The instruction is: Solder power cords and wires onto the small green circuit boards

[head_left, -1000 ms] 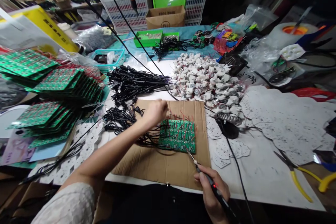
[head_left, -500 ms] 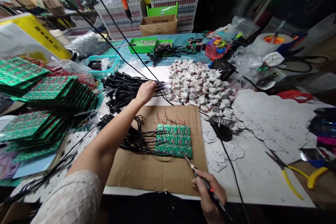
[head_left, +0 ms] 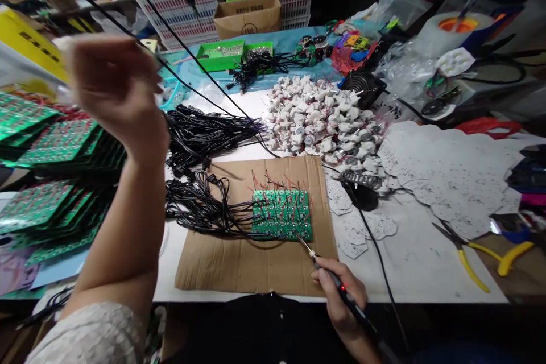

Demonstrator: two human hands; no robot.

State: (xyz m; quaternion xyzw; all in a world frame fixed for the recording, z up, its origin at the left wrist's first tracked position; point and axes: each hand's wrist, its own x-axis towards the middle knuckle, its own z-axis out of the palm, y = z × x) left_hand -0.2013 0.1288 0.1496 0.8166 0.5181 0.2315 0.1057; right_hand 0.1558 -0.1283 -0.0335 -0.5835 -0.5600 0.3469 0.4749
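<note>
My right hand (head_left: 341,301) is closed round a black soldering iron (head_left: 336,287) with a red light on it. The iron's tip rests by the near right corner of a green circuit board (head_left: 281,213). Red and black wires run from this board, which lies on a sheet of cardboard (head_left: 239,264). My left hand (head_left: 115,85) is raised high at the left, blurred, with its fingers curled. What it holds is not clear. Below it and to the right lies a bundle of black wires (head_left: 205,133).
Stacks of green boards (head_left: 46,205) fill the left side. A heap of small white parts (head_left: 324,122) lies behind the cardboard, with white perforated sheets (head_left: 452,176) and yellow-handled pliers (head_left: 473,261) at the right. Green trays (head_left: 222,56), a cardboard box (head_left: 247,14) and crates stand at the back.
My left hand went from the board to the black wire bundle, then rose up and to the left, close to the camera. The right hand and iron barely moved.
</note>
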